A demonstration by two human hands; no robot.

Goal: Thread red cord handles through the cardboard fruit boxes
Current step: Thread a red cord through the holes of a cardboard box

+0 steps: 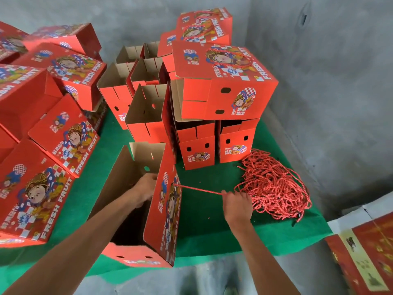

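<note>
Right hand (237,206) pinching taut cord (197,190)

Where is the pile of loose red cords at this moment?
The pile of red cords lies on the green mat, right of centre in the head view, just beyond the right hand and beside the stacked boxes.

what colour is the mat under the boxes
Green, seen plainly in the head view: the mat spreads under the boxes.
</note>
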